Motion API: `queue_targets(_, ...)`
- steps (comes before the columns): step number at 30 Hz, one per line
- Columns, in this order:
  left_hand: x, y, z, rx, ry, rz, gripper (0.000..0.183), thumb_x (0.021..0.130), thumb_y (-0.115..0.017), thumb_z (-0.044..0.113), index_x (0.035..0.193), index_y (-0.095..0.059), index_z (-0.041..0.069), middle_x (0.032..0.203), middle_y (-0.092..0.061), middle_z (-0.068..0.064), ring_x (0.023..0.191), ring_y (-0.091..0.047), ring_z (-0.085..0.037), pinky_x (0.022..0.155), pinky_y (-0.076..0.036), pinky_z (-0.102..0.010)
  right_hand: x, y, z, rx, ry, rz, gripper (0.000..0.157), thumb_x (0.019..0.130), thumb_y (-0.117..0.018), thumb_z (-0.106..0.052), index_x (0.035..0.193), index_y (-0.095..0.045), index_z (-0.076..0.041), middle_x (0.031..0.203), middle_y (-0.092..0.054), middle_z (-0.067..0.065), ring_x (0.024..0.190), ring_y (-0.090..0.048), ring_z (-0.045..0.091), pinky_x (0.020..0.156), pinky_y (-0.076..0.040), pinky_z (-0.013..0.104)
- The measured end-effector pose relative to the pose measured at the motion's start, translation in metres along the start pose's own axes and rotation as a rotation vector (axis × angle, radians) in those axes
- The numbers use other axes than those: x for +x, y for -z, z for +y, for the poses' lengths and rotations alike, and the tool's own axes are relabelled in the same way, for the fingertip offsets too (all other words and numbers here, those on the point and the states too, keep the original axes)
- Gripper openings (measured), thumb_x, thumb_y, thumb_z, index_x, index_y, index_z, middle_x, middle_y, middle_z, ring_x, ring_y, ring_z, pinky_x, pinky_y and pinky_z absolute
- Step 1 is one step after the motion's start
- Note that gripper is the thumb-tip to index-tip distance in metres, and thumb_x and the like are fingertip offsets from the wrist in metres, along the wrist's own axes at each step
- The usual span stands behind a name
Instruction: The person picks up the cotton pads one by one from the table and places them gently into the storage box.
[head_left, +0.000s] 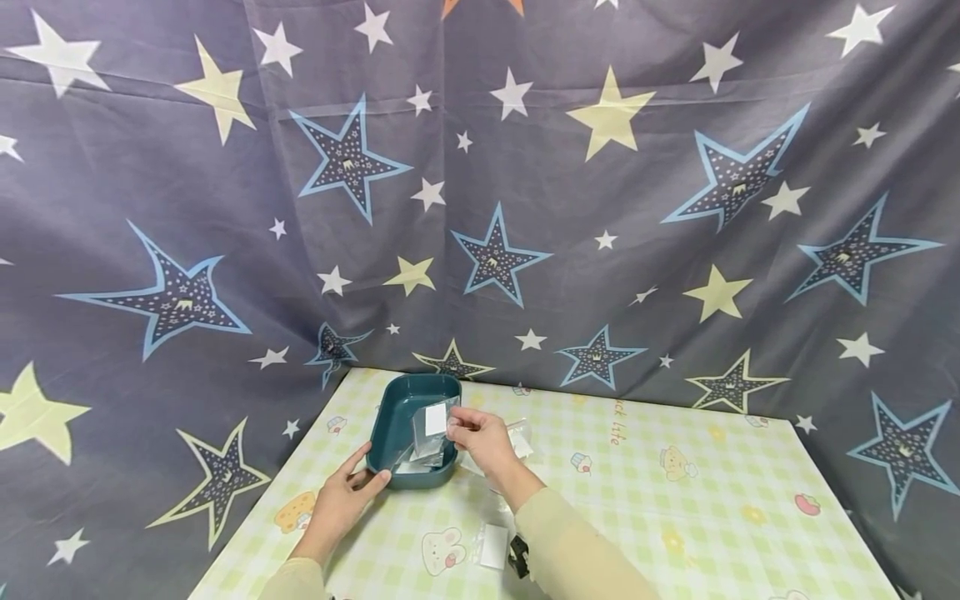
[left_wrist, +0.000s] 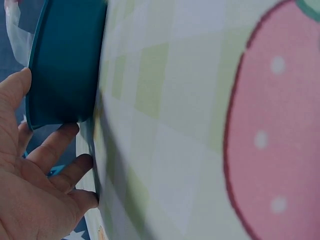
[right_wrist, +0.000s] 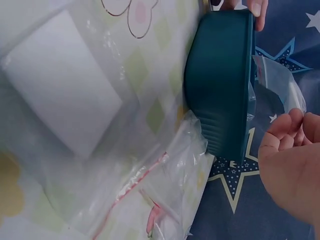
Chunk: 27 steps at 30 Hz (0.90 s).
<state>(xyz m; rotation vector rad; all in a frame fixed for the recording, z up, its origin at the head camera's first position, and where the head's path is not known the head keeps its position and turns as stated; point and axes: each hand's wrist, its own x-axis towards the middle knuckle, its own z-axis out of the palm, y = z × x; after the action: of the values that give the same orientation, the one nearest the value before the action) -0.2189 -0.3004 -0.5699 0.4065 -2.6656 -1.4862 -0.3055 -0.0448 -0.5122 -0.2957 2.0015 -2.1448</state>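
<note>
A deep teal plastic tray (head_left: 422, 481) with rounded corners stands at the table's left side. My left hand (head_left: 341, 504) holds its near left corner; in the left wrist view the thumb meets the rim and the fingers (left_wrist: 57, 145) spread along the outer wall. My right hand (head_left: 486, 446) pinches the edge of a small clear plastic bag (head_left: 435, 419) with a white label, raised over the tray's right rim. The right wrist view shows that bag (right_wrist: 279, 82) hanging from thumb and fingertips. More clear bags (head_left: 412, 465) lie inside the tray, partly hidden.
Clear bags with white inserts lie on the table: one bag (head_left: 520, 442) behind my right wrist, another bag (head_left: 492, 546) near the front. A small black object (head_left: 518, 557) sits beside my right sleeve. A star-patterned curtain (head_left: 600, 250) hangs behind the checked tablecloth (head_left: 622, 500).
</note>
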Motion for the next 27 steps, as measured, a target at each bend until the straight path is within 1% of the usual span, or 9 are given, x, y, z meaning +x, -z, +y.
queue_targets(4,0.0008,-0.0008,0.0002,0.003,-0.001,-0.001,0.083,0.100,-0.075,0.049,0.170,-0.035,0.027,0.152,-0.059,-0.024,0.146,-0.054,-0.044,0.115,-0.051,-0.057,-0.0030,-0.0004,0.0011,-0.041,-0.003,0.005,0.046,0.097,-0.071,-0.002,0.143,-0.066,0.003,0.122,-0.075,0.017,0.095,-0.063,0.006,0.083,-0.058,0.023)
queue_targets(9,0.0013,-0.0010,0.0003,0.009,-0.006,0.001,0.084,0.099,-0.075,0.051,0.169,-0.035,0.026,0.152,-0.059,-0.025,0.145,-0.055,-0.044,0.116,-0.051,-0.058,-0.0028,-0.0002,0.0031,-0.081,0.010,0.007,0.046,0.098,-0.069,-0.004,0.143,-0.066,0.002,0.128,-0.074,0.020,0.096,-0.062,0.006,0.078,-0.052,0.022)
queue_targets(12,0.0012,-0.0011,0.0003,0.002,-0.007,-0.001,0.085,0.099,-0.075,0.051,0.170,-0.035,0.026,0.152,-0.059,-0.025,0.145,-0.055,-0.044,0.115,-0.052,-0.057,-0.0023,-0.0005,0.0047,-0.083,0.008,-0.034,0.048,0.099,-0.069,-0.004,0.147,-0.063,0.002,0.133,-0.071,0.023,0.095,-0.061,0.007,0.075,-0.049,0.022)
queue_targets(15,0.0004,-0.0012,0.0007,-0.004,-0.010,-0.002,0.084,0.099,-0.075,0.049,0.169,-0.035,0.026,0.152,-0.059,-0.025,0.145,-0.055,-0.044,0.113,-0.053,-0.056,-0.0038,-0.0014,0.0046,-0.091,-0.030,-0.113,0.052,0.103,-0.068,-0.008,0.152,-0.057,0.001,0.141,-0.068,0.024,0.092,-0.062,0.008,0.073,-0.049,0.024)
queue_targets(18,-0.0002,-0.0013,0.0003,-0.007,-0.010,-0.002,0.083,0.100,-0.075,0.048,0.169,-0.035,0.025,0.152,-0.059,-0.025,0.145,-0.055,-0.044,0.113,-0.054,-0.055,-0.0059,-0.0024,0.0054,-0.112,-0.075,-0.176,0.053,0.105,-0.067,-0.013,0.155,-0.055,-0.001,0.144,-0.066,0.024,0.089,-0.066,0.012,0.075,-0.053,0.028)
queue_targets(20,-0.0001,-0.0014,-0.0002,-0.002,-0.009,0.000,0.083,0.100,-0.075,0.048,0.169,-0.036,0.026,0.152,-0.059,-0.025,0.145,-0.055,-0.044,0.114,-0.053,-0.056,-0.0072,-0.0029,0.0061,-0.125,-0.093,-0.191,0.052,0.105,-0.067,-0.016,0.154,-0.056,-0.002,0.141,-0.067,0.024,0.090,-0.068,0.015,0.076,-0.053,0.030)
queue_targets(24,0.0001,-0.0013,-0.0009,-0.005,0.000,-0.001,0.083,0.100,-0.075,0.049,0.169,-0.035,0.027,0.151,-0.060,-0.023,0.145,-0.055,-0.043,0.116,-0.051,-0.058,-0.0081,-0.0026,0.0089,-0.132,-0.099,-0.187,0.049,0.105,-0.068,-0.017,0.151,-0.060,-0.003,0.138,-0.069,0.023,0.093,-0.070,0.018,0.079,-0.054,0.032)
queue_targets(27,-0.0002,-0.0008,-0.0008,-0.010,0.004,0.000,0.084,0.099,-0.075,0.050,0.169,-0.035,0.027,0.151,-0.060,-0.022,0.146,-0.055,-0.042,0.116,-0.050,-0.058,-0.0093,-0.0005,0.0091,-0.134,-0.104,-0.190,0.047,0.105,-0.068,-0.018,0.149,-0.062,-0.004,0.139,-0.070,0.023,0.096,-0.071,0.017,0.085,-0.058,0.037)
